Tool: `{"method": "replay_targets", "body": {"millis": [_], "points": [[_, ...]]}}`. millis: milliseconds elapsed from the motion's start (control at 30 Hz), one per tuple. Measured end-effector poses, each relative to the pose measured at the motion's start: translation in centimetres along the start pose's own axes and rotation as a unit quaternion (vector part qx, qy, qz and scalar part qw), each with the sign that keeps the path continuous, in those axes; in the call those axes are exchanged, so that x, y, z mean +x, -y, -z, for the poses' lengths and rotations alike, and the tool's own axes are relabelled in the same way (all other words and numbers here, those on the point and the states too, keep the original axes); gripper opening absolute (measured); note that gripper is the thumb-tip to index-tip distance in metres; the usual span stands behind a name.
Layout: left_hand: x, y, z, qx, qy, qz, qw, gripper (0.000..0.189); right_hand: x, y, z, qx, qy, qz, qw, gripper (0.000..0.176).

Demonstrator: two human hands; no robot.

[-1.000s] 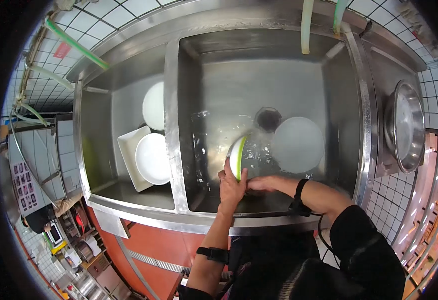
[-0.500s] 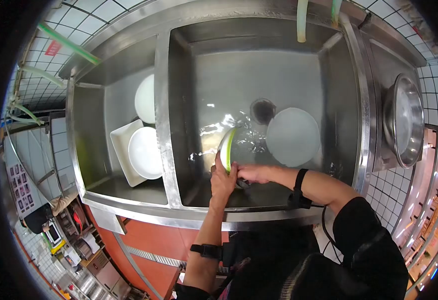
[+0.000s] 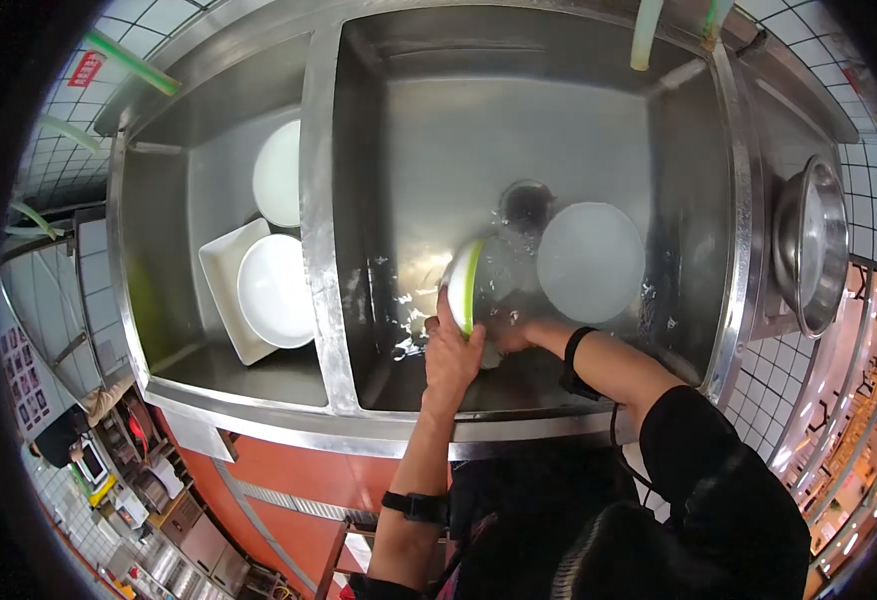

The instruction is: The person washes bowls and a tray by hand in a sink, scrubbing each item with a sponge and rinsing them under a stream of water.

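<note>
Left hand (image 3: 450, 352): fingers curled tight over the near edge of a green-rimmed dish (image 3: 461, 287). Right hand (image 3: 506, 335) pressed to the dish's right side, fingers hidden by dish and water, so grip cannot be told. Dish stands on edge in the big sink (image 3: 678, 150), toward its front wall; long axis runs front to back, white face turned to the left wall. Just right of it a round white plate (image 3: 590, 262) lies flat, with the drain (image 3: 525, 203) behind. Across the divider, in the left basin (image 3: 158, 250): square tray (image 3: 216, 270), tray plate (image 3: 275, 290) on it, rear plate (image 3: 278, 173) beyond. Steel bowl (image 3: 811, 245) on the right ledge
</note>
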State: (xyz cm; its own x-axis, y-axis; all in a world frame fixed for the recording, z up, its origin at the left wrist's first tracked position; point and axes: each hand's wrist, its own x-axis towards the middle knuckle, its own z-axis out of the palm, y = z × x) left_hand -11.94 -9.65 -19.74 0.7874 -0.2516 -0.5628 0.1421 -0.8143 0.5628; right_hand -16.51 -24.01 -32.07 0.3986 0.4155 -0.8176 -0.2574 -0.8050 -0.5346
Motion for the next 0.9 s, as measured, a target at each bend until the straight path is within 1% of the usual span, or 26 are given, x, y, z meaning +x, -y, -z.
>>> {"method": "replay_targets", "body": {"millis": [33,67,100,133,167,200,233,300,333,367,400,433,467,500,533,567,600,633,667,733,767,800,833,867,900], "points": [[0.1,-0.1,0.1,-0.008,0.01,0.016,1.0,0.08,2.5,-1.9,-1.3,-0.109,0.016,0.007,0.994,0.049],[0.1,0.1,0.1,-0.01,0.01,0.016,1.0,0.08,4.8,-3.8,-2.7,-0.216,0.032,0.014,0.976,0.053],[0.2,0.3,0.0,-0.009,0.003,0.008,1.0,0.082,4.9,-3.9,-2.2,-0.321,0.047,0.02,0.946,0.059],[0.1,0.4,-0.1,-0.008,-0.004,0.001,1.0,0.084,4.9,-4.0,-1.7,-0.323,0.048,0.019,0.945,0.059],[0.1,0.6,-0.1,-0.01,-0.005,0.0,1.0,0.084,4.7,-4.3,-1.2,-0.224,-0.026,-0.022,0.974,0.068],[0.2,0.6,0.0,-0.014,0.006,0.014,1.0,0.086,3.8,-3.6,-0.1,-0.123,-0.1,-0.062,0.985,0.079],[0.1,0.7,0.0,-0.018,0.016,0.029,0.999,0.088,2.4,-2.3,1.2,-0.125,-0.099,-0.062,0.985,0.079],[0.1,1.0,-0.1,-0.021,0.008,0.027,0.999,0.089,0.7,1.0,3.5,-0.021,-0.194,-0.081,0.978,0.083],[0.2,1.1,-0.3,-0.023,0.001,0.025,0.999,0.09,2.5,1.1,2.9,-0.023,-0.194,-0.08,0.977,0.083],[0.3,1.2,-0.4,-0.023,-0.001,0.025,0.999,0.09,4.6,1.6,2.2,0.069,-0.336,-0.083,0.936,0.072],[0.5,1.3,-0.5,-0.019,0.002,0.03,0.999,0.09,6.1,1.9,1.8,0.158,-0.468,-0.082,0.866,0.061],[0.5,1.4,-0.7,-0.014,0.006,0.036,0.999,0.09,4.9,3.6,3.2,0.158,-0.468,-0.081,0.866,0.061],[0.5,1.5,-0.8,-0.015,0.006,0.035,0.999,0.09,3.4,5.0,4.9,0.466,-0.419,-0.054,0.778,0.056],[0.5,1.7,-0.9,-0.035,0.01,0.037,0.999,0.09,2.1,5.8,6.4,0.724,-0.326,-0.02,0.608,0.051],[0.4,1.6,-0.9,-0.055,0.013,0.039,0.998,0.09,3.4,4.2,6.0,0.723,-0.328,-0.018,0.608,0.051],[0.3,1.4,-0.9,-0.055,0.012,0.036,0.998,0.09,4.7,2.5,5.6,0.792,-0.237,0.041,0.56,0.046],[0.3,1.3,-0.8,-0.052,0.009,0.044,0.998,0.09,4.1,2.7,6.3,0.847,-0.141,0.1,0.503,0.042],[0.2,1.2,-0.8,-0.05,0.008,0.054,0.997,0.09,3.5,3.5,5.9,0.856,-0.162,0.098,0.48,0.051],[0.2,1.2,-0.9,-0.05,0.007,0.051,0.997,0.09,3.0,4.1,5.6,0.856,-0.163,0.1,0.481,0.051],[0.3,1.6,-1.1,-0.073,-0.017,0.019,0.997,0.089,2.0,5.2,5.2,0.77,-0.231,0.089,0.587,0.063],[0.3,1.6,-1.2,-0.072,-0.017,0.016,0.997,0.089,1.0,5.5,5.3,0.709,-0.221,0.119,0.659,0.073],[0.3,1.2,-1.0,-0.066,-0.016,0.022,0.997,0.088,2.3,4.9,4.4,0.709,-0.223,0.12,0.658,0.073],[0.3,1.0,-0.7,-0.059,-0.016,0.028,0.998,0.088,4.9,3.8,2.8,0.588,-0.319,0.102,0.736,0.072],[0.3,0.9,-0.5,-0.057,-0.017,0.028,0.998,0.088,6.7,3.4,2.0,0.45,-0.404,0.08,0.792,0.071],[0.2,0.9,-0.5,-0.053,-0.017,0.022,0.998,0.088,6.2,4.3,3.0,0.545,-0.37,0.076,0.748,0.066]]}}
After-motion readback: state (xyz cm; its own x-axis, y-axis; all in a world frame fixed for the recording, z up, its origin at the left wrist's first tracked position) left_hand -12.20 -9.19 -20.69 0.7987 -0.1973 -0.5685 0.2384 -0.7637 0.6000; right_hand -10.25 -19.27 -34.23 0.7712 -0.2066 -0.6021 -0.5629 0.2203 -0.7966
